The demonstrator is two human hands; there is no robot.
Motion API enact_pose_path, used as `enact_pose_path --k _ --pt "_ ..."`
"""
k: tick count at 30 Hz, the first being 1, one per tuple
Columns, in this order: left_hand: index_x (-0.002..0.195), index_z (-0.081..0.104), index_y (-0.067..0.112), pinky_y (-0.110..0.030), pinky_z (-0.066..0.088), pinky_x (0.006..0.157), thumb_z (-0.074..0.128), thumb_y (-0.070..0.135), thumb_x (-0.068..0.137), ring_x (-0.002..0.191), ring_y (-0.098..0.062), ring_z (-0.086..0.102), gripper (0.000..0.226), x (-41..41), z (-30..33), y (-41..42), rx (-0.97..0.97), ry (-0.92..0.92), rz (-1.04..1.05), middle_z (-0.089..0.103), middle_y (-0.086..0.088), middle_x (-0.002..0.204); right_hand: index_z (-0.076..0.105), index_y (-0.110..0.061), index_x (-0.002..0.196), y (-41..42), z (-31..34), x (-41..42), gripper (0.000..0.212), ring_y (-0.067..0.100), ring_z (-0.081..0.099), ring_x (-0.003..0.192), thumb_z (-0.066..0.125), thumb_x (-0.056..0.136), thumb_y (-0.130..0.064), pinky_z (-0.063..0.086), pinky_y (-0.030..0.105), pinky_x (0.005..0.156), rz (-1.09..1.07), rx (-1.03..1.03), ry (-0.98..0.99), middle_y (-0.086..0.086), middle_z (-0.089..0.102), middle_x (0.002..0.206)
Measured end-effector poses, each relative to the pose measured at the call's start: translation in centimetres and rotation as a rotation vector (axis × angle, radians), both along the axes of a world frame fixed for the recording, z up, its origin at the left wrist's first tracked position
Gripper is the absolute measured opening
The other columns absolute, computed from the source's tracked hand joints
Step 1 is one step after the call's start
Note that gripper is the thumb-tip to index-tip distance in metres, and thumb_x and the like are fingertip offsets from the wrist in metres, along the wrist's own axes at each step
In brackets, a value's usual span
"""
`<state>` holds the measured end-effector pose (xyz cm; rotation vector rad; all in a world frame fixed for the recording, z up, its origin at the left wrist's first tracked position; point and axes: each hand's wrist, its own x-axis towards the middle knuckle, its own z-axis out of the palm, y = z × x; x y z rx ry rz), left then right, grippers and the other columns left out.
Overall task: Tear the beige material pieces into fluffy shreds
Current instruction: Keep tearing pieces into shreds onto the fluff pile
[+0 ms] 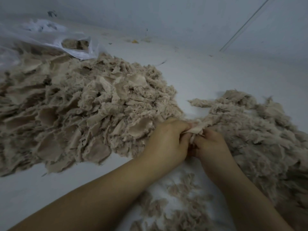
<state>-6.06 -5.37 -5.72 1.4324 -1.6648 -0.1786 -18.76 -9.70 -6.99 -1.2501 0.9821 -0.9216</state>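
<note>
A big heap of beige material pieces (80,110) with frayed edges spreads over the left and middle of the white surface. On the right lies a pile of fluffy beige shreds (260,130). Between the two piles, my left hand (166,140) and my right hand (211,145) sit close together, both pinching one small beige piece (197,130) with curled fingers. The fingertips are partly hidden by the piece.
A clear plastic bag (50,40) holding more beige material lies at the back left. Small loose beige scraps (180,202) lie scattered between my forearms. A pale wall (200,22) rises behind the surface, with a small yellow speck (135,41) at its foot.
</note>
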Motion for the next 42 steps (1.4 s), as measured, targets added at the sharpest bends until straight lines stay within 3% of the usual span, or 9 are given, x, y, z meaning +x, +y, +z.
enact_pose_path --k 5,9,13,16,23,26,31,36,42 --pt "0.097 0.071 0.006 -0.005 0.035 0.072 0.058 -0.007 0.084 0.076 0.001 0.044 0.022 0.5 -0.7 0.0 0.029 0.042 0.041 0.055 0.002 0.086 0.068 -0.007 0.088 0.0 0.3 0.3 0.030 0.015 0.061 0.051 0.052 0.103 -0.026 0.052 0.027 0.048 -0.093 0.083 -0.121 0.011 0.066 0.067" --pt "0.095 0.071 0.000 -0.023 0.044 0.064 0.049 -0.001 0.083 0.072 -0.017 0.052 0.025 0.5 -0.6 0.2 -0.070 -0.034 0.063 0.054 -0.007 0.084 0.072 -0.005 0.084 0.5 0.7 0.2 0.062 0.019 0.065 0.054 0.063 0.073 -0.065 0.053 0.027 0.050 -0.033 -0.004 -0.069 0.013 0.070 0.071" --pt "0.097 0.070 -0.001 -0.023 0.042 0.066 0.052 0.001 0.077 0.074 -0.022 0.056 0.027 0.7 -0.8 0.3 -0.029 -0.059 0.080 0.060 -0.010 0.085 0.079 -0.012 0.082 0.7 0.5 0.2 0.024 0.023 0.068 0.069 0.066 0.091 -0.031 0.058 0.031 0.061 -0.044 -0.107 -0.024 0.015 0.073 0.075" --pt "0.098 0.074 0.005 -0.010 0.044 0.069 0.061 -0.004 0.082 0.079 -0.009 0.061 0.022 1.3 -0.9 0.1 -0.020 0.121 0.162 0.071 -0.007 0.089 0.081 -0.021 0.077 0.5 0.5 0.0 0.031 0.018 0.074 0.075 0.060 0.098 -0.013 0.058 0.025 0.062 -0.058 -0.064 -0.080 0.007 0.077 0.083" --pt "0.096 0.068 0.011 -0.038 0.056 0.066 0.060 0.000 0.091 0.074 -0.019 0.066 0.014 1.5 -0.8 0.4 -0.035 0.399 0.113 0.067 -0.004 0.085 0.079 -0.016 0.077 0.5 0.6 0.2 0.031 0.013 0.067 0.065 0.057 0.100 -0.013 0.055 0.020 0.058 -0.117 -0.018 -0.124 0.006 0.074 0.075" --pt "0.083 0.061 0.016 -0.035 0.050 0.058 0.056 0.005 0.095 0.064 -0.018 0.059 0.017 1.9 -0.5 0.6 -0.049 0.516 0.112 0.061 -0.001 0.071 0.073 -0.009 0.084 0.2 0.6 0.1 0.024 0.011 0.064 0.060 0.056 0.100 -0.011 0.054 0.020 0.053 -0.147 0.052 -0.175 0.006 0.073 0.072" --pt "0.082 0.064 0.017 -0.027 0.042 0.043 0.077 0.034 0.082 0.044 -0.007 0.052 0.022 0.9 -0.5 0.9 0.302 0.522 0.020 0.067 0.001 0.064 0.073 -0.008 0.095 0.2 0.2 0.0 0.017 0.020 0.074 0.079 0.057 0.099 -0.010 0.059 0.026 0.065 -0.093 0.005 -0.143 0.010 0.077 0.089" --pt "0.077 0.059 0.006 -0.018 0.036 0.035 0.073 0.002 0.084 0.031 -0.012 0.048 0.016 0.9 -0.3 0.8 0.266 0.708 -0.063 0.062 -0.004 0.051 0.072 -0.010 0.095 -0.1 -0.1 -0.3 0.019 0.022 0.075 0.087 0.054 0.100 -0.006 0.060 0.028 0.070 -0.140 -0.012 -0.154 0.008 0.077 0.092" --pt "0.079 0.072 0.010 -0.015 0.036 0.035 0.072 0.012 0.087 0.030 -0.011 0.048 0.009 4.3 1.4 1.6 0.898 0.273 -0.699 0.070 -0.005 0.059 0.071 -0.007 0.099 -0.3 0.1 -0.1 0.016 0.012 0.070 0.077 0.055 0.100 -0.008 0.055 0.020 0.062 -0.232 0.031 -0.237 0.004 0.077 0.091"
